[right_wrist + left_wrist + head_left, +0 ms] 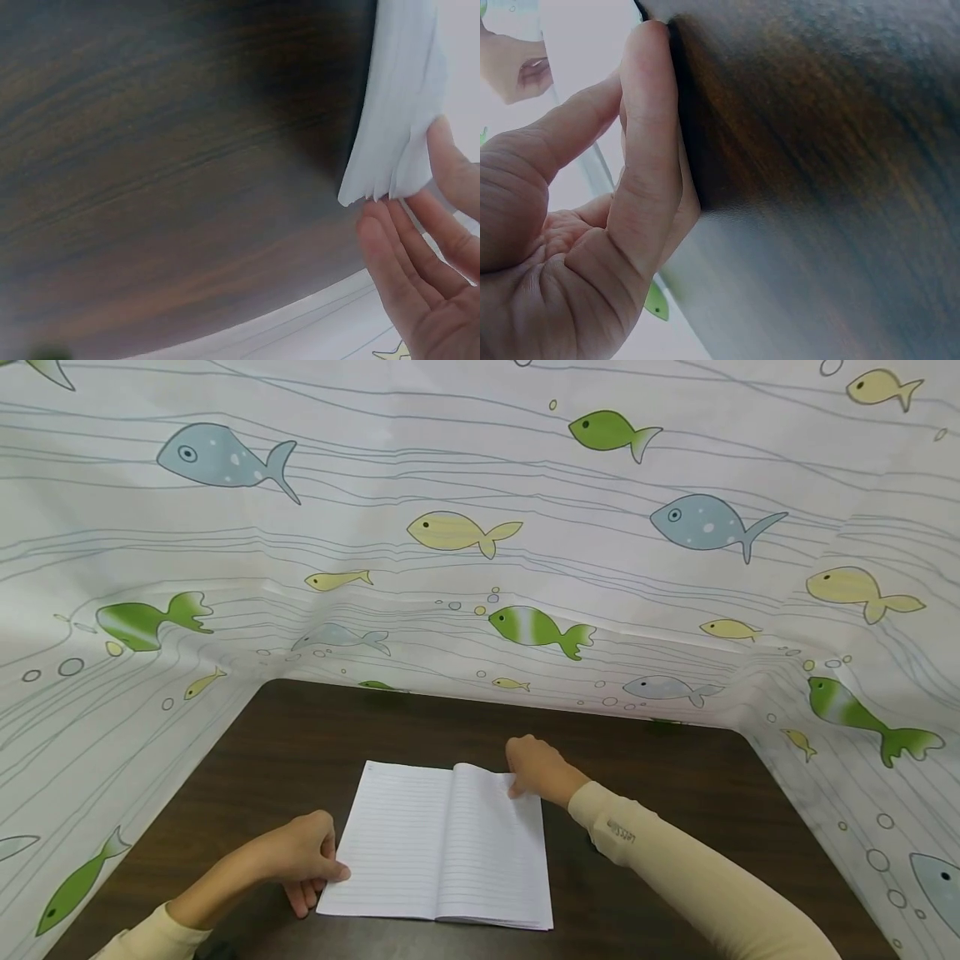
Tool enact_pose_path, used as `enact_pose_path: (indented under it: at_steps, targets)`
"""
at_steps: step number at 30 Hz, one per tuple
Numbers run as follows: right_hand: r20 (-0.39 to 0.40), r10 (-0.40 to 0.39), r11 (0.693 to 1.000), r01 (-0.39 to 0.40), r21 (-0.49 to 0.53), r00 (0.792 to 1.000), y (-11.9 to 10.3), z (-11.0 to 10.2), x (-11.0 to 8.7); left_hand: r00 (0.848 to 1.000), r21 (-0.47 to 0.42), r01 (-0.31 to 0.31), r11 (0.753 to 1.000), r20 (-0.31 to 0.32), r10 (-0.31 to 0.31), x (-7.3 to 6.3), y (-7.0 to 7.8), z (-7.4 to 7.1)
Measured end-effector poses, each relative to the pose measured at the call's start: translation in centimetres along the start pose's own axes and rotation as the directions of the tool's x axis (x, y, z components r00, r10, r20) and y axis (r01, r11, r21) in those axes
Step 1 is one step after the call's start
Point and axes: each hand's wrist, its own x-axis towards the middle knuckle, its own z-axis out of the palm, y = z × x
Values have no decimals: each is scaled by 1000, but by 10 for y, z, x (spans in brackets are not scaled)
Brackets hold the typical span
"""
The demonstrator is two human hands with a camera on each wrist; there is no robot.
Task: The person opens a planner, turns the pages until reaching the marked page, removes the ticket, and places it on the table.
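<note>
An open lined notebook [397, 843] lies on the dark wooden table, its right-hand pages bowed up near the spine. My left hand [303, 858] pinches the left page's outer edge low down, thumb on the paper. Close up in the left wrist view, the thumb and index finger of the left hand [630, 172] meet at the page edge. At the top right corner, my right hand [542, 768] holds the pages between thumb and fingers. In the right wrist view, the right hand [431, 247] has its thumb on the page face and fingertips under the fanned page edges [390, 150].
The brown table [660, 810] extends around the notebook on all sides. White sheeting [450, 460] printed with fish and wavy lines stands along the back and both sides of the table.
</note>
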Motion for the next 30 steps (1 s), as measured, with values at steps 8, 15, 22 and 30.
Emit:
enact_pose_path:
  at_steps: [8, 15, 22, 30]
  targets:
    - [-66, -59, 983, 47, -176, 996, -4, 9, -7, 1000, -1, -13, 1000, 7, 13, 1, -2, 0]
    - [-73, -123, 951, 97, -294, 990, -3, 11, -10, 1000, 3, -10, 1000, 4, 10, 2, -2, -1]
    - [-79, -95, 974, 76, -211, 992, 4, 13, -9, 1000, 7, -8, 1000, 4, 8, 1, -1, -1]
    - [-144, -170, 950, 123, -288, 975, 5, 16, -12, 1000, 8, 21, 1000, -6, -21, 2, 0, 0]
